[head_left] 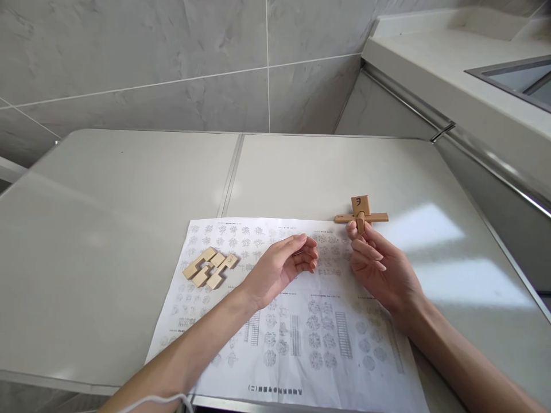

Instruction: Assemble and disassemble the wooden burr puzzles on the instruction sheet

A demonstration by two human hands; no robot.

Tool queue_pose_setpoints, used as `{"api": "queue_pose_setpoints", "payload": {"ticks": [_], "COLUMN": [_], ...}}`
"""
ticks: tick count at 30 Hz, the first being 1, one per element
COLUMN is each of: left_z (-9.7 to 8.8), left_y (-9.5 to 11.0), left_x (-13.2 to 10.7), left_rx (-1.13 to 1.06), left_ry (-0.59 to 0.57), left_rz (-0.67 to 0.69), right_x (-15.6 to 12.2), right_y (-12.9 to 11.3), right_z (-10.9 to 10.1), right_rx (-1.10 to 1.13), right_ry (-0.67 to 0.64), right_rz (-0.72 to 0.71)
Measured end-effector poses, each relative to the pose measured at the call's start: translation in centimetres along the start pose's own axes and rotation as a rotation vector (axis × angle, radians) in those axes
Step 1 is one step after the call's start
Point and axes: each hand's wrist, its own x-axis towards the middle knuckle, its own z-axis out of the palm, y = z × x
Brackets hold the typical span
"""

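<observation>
My right hand point(383, 269) pinches a cross-shaped assembly of interlocking wooden puzzle pieces point(360, 206) between thumb and fingers. A dark mark shows on its upright piece, and one bar runs sideways. My left hand point(284, 264) hovers over the printed sheet point(301, 373), its fingers loosely curved and nothing visible in them. To its left, several notched wooden puzzle pieces point(210, 268) lie together on the sheet. They are paler than the held ones, and one bears a dark mark.
The sheet carries rows of small diagrams and lies on a white folding table point(129, 189) with a seam across it. A white cable point(159, 398) crosses my left forearm. Behind is a grey tiled wall point(172, 51); a white counter point(430, 57) stands at the right.
</observation>
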Motion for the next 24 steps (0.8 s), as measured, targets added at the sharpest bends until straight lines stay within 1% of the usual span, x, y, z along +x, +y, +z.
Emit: {"api": "queue_pose_setpoints", "payload": {"ticks": [5,9,12,14,15,17,19,20,23,24], "left_z": [-0.1,0.1,0.7,1.1,1.2,1.0,0.1,-0.6,-3.4,-4.3], "left_y": [-0.1,0.0,0.7,1.6,2.2,3.5,4.9,5.4,6.7,7.0], "left_x": [0.0,0.0,-0.8,-1.9,-2.6,-4.4,-6.2,-7.1,-9.5,-10.2], "left_rx": [0.012,0.086,0.278,0.454,0.524,0.660,0.734,0.786,1.058,1.181], "left_ry": [-0.002,-0.048,-0.121,-0.163,-0.155,-0.094,-0.013,0.082,0.475,0.559], "left_rz": [0.001,-0.002,0.027,0.063,0.090,0.133,0.222,0.278,0.424,0.487], "right_x": [-0.3,-0.9,-1.4,-1.6,-1.6,-1.8,-1.9,-2.0,-2.1,-2.1], "right_y": [0.2,1.0,1.7,2.0,2.1,2.2,2.2,2.2,2.1,2.0], "right_z": [0.3,0.7,0.9,1.1,1.2,1.4,1.6,1.7,1.9,1.9], "right_rx": [-0.066,-0.117,-0.180,-0.235,-0.262,-0.308,-0.339,-0.351,-0.372,-0.374], "right_ry": [0.012,-0.008,-0.077,-0.125,-0.142,-0.168,-0.190,-0.200,-0.211,-0.211], "right_rz": [-0.007,0.055,0.091,0.085,0.081,0.080,0.089,0.095,0.112,0.114]}}
